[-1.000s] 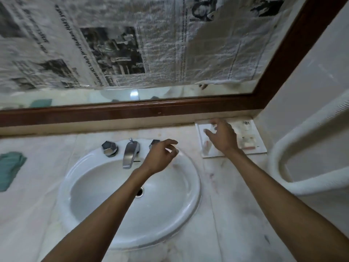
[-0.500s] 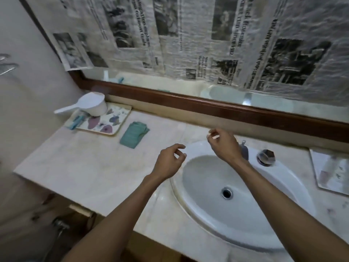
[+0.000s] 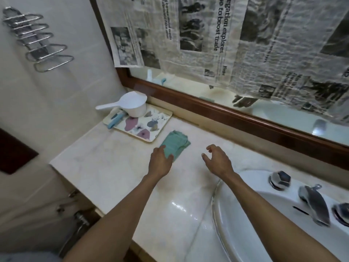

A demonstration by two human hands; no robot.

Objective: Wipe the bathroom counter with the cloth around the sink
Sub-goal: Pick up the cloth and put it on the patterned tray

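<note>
The cloth [image 3: 176,143] is lying folded on the counter [image 3: 117,167], left of the sink [image 3: 245,233] and just beside the near corner of the tray [image 3: 151,118]. It is judged to be light, soft and limp: it will be bunched easily and should not slip much on the stone. It is best taken at the near end, with several layers pinched together, so that a flat pad is kept for wiping. That near end is gripped by the left hand [image 3: 160,163], thumb on one side and fingers curled over the other. The right hand [image 3: 217,161] is held above the counter near the cloth, fingers loosely bent, with nothing in it. A scoop [image 3: 135,105] is placed on the tray, which covers the back corner and must probably be wiped around. Behind the sink, the tap [image 3: 315,205] will be in the way.
</note>
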